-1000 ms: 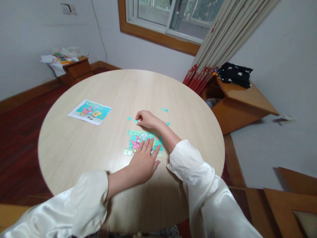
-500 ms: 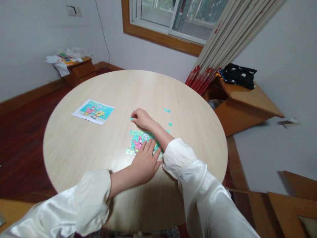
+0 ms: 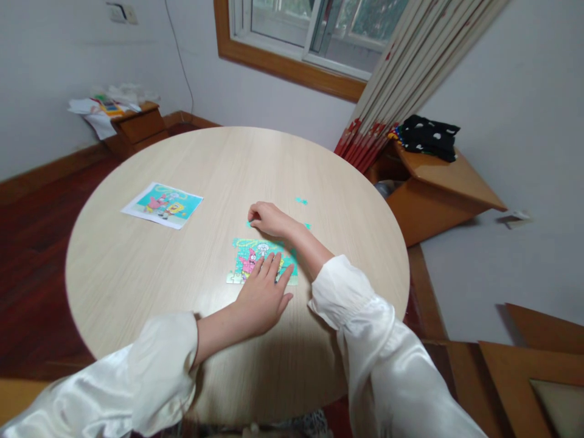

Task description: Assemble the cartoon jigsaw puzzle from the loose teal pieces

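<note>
A mostly assembled jigsaw puzzle [image 3: 246,258] with pink and turquoise cartoon figures lies on the round table. My left hand [image 3: 260,298] rests flat across its lower right part, fingers spread, hiding some of the picture. Just beyond the puzzle's upper edge, my right hand [image 3: 270,219] is closed in a pinch. A small turquoise puzzle piece [image 3: 249,224] shows at its fingertips, partly covered by them. Another loose piece [image 3: 307,226] lies behind my right wrist, and further back is a small group of turquoise pieces [image 3: 302,201].
On the table's left lies a printed reference picture [image 3: 163,205] of the same cartoon scene. The pale wooden table [image 3: 150,286] has a rounded edge. Beyond it stand a cabinet [image 3: 447,182] with black cloth on top and a small stand [image 3: 139,125] with papers.
My right hand has shifted a little to the right along the puzzle's upper edge, with the piece still at its fingertips. My left hand stays on the puzzle. The view has turned slightly right.
</note>
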A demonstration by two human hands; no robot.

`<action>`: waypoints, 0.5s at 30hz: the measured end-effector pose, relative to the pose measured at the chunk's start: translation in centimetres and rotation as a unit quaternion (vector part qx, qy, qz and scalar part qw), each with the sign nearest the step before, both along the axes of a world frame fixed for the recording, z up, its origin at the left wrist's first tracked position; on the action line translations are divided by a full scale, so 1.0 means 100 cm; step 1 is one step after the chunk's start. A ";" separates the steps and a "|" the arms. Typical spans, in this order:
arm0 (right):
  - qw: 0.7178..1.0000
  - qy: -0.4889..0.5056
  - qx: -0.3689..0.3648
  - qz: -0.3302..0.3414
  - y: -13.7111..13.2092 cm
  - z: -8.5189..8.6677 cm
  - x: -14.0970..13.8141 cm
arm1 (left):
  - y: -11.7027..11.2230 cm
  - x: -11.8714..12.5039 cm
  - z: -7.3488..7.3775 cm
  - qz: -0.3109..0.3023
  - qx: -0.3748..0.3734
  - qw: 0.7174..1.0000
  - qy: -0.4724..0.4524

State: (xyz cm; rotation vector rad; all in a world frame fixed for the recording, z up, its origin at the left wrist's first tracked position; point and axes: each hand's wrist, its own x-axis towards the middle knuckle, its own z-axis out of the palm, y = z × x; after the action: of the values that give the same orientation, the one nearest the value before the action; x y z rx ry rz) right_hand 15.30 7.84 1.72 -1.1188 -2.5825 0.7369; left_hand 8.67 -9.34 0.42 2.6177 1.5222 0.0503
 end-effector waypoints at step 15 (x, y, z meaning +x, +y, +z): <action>0.970 0.077 -0.015 -0.230 -0.005 -0.007 0.146 | -0.001 -0.002 -0.008 -0.007 0.041 0.999 0.004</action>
State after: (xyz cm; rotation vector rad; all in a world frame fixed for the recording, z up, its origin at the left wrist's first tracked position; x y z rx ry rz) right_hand 29.90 7.32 0.99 -1.5254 -2.0741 0.7139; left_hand 8.44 -9.40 -0.35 2.6939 1.5352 0.1032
